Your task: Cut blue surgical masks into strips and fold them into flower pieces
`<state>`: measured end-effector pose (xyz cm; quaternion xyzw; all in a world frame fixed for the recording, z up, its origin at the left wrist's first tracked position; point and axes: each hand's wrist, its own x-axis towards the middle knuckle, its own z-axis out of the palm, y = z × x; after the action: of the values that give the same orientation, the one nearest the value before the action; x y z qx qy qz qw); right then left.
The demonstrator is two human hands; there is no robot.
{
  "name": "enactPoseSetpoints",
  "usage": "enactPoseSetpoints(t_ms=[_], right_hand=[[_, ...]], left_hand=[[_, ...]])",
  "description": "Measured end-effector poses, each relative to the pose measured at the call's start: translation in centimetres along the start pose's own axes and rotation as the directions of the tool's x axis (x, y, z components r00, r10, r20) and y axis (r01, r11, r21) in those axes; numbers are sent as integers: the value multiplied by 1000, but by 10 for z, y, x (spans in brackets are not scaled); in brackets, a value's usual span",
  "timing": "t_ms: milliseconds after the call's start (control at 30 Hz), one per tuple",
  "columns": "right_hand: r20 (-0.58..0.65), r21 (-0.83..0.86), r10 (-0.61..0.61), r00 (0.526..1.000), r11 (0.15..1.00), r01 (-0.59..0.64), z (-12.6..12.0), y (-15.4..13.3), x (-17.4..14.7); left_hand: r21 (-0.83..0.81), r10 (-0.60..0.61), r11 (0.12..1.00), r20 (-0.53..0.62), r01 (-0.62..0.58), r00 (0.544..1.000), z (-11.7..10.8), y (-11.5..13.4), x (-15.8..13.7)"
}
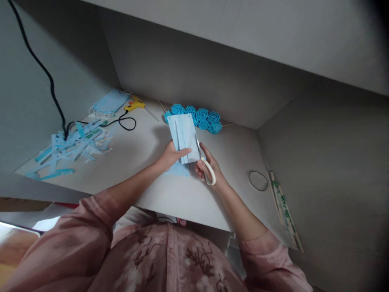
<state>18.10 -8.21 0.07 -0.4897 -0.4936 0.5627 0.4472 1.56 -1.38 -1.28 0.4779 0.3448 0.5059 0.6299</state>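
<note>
A light-blue pleated face mask (183, 132) is pinched in my left hand (170, 156), thumb across its front. My right hand (209, 165) grips a pair of scissors (209, 172) with white handles. The blades meet the mask along its right edge; how far they have cut is hard to see. Below the held mask, another light-blue piece (179, 169) lies on the white tabletop (185, 198), partly hidden. Just beyond the mask sit several blue rosette flowers (202, 114), some covered by it.
At the left lies a heap of blue and white strips (73, 142). Behind it are a stack of masks (111, 101) and a yellow glue gun (135, 104) with a black cord (50, 77). A thin ring (258, 181) and wrapped sticks (284, 207) lie right. Grey walls enclose the table.
</note>
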Motion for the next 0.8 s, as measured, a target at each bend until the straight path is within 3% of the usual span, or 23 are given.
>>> enactPoseSetpoints(t_ms=[367, 533, 800], right_hand=[[-9, 19, 16, 1000, 1000, -16, -1, 2, 1], [-11, 29, 26, 1000, 999, -25, -2, 4, 2], [47, 0, 13, 999, 1000, -13, -1, 3, 2]], left_hand=[[12, 9, 1000, -14, -9, 1000, 0, 3, -1], [-59, -5, 998, -18, 4, 1000, 0, 3, -2], [-106, -36, 994, -130, 22, 991, -2, 11, 1]])
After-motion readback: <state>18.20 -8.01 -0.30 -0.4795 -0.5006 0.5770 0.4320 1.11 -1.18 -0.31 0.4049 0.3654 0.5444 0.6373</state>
